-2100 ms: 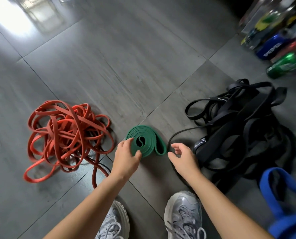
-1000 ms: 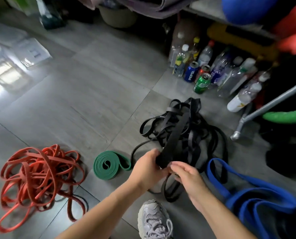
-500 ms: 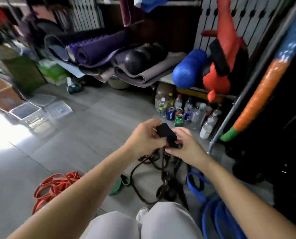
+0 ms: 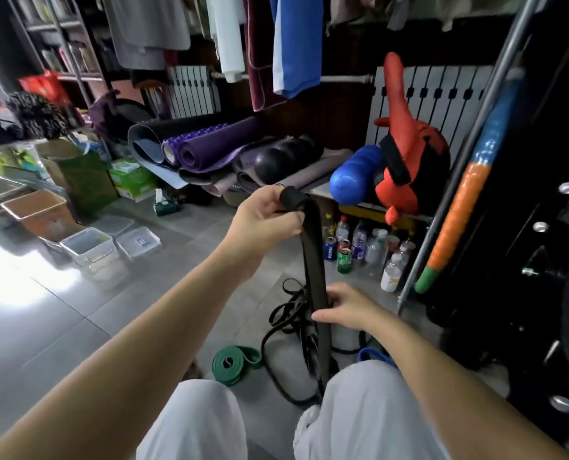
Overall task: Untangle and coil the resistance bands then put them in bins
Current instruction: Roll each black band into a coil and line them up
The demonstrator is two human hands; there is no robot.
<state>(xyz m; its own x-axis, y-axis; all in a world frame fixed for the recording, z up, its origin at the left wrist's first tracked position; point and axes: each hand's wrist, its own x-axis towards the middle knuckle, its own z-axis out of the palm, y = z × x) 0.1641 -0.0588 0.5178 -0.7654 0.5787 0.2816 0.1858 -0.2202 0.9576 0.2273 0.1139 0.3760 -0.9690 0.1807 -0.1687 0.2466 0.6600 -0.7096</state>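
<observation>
The left hand [image 4: 263,220] is raised at mid-frame, fingers curled tight round the folded top end of a black band [image 4: 313,254]. The band hangs straight down from it to the right hand [image 4: 346,307], which pinches the strap lower down between thumb and fingers. Below that hand the band runs into a black tangle [image 4: 286,310] lying on the floor [image 4: 77,327] just beyond the person's knees.

The floor is large grey tiles with thin joints, and a bright glare washes out the left part. A coiled green band [image 4: 235,360] lies flat on the tiles near the left knee, just left of the tangle. A bit of blue band [image 4: 372,355] shows by the right knee.

To the far left stand a brown bin [image 4: 37,210] and a clear bin [image 4: 88,249], with a clear lid [image 4: 138,240] (upside down or not, I cannot tell) just right of them.

Along the far wall lie rolled mats [image 4: 210,147], a blue roller [image 4: 352,175] and a red bag [image 4: 405,154]. Bottles [image 4: 359,244] and cans crowd the floor beneath the roller. Clothes [image 4: 293,44] hang above, in front of a white radiator [image 4: 193,91]. A metal pole [image 4: 455,180] slants up on the right.
</observation>
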